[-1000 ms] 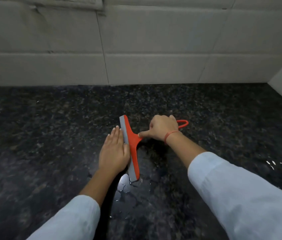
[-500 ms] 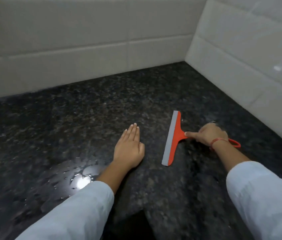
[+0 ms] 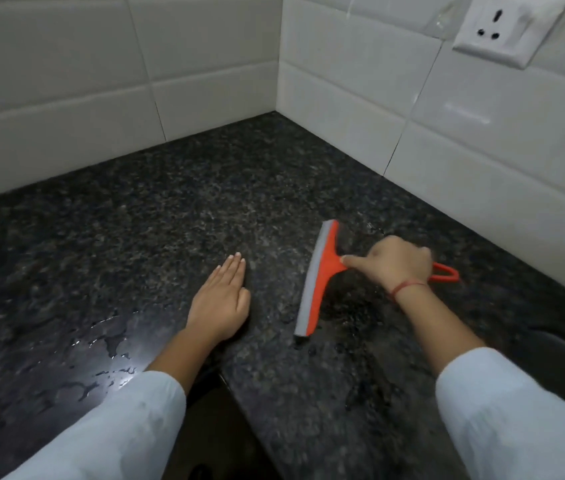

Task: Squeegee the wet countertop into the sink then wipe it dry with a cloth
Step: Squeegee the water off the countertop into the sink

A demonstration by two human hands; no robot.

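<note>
Squeegeeing is under way: the right hand (image 3: 400, 268) grips the squeegee (image 3: 319, 275), blade on the surface (image 3: 170, 220) near the corner, the left hand (image 3: 220, 303) rests flat, fingers straight, and next the puddle (image 3: 108, 344) wants pulling sinkward.

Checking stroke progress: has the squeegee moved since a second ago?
Yes. The squeegee has gone right, away from the puddle toward the side wall.
</note>
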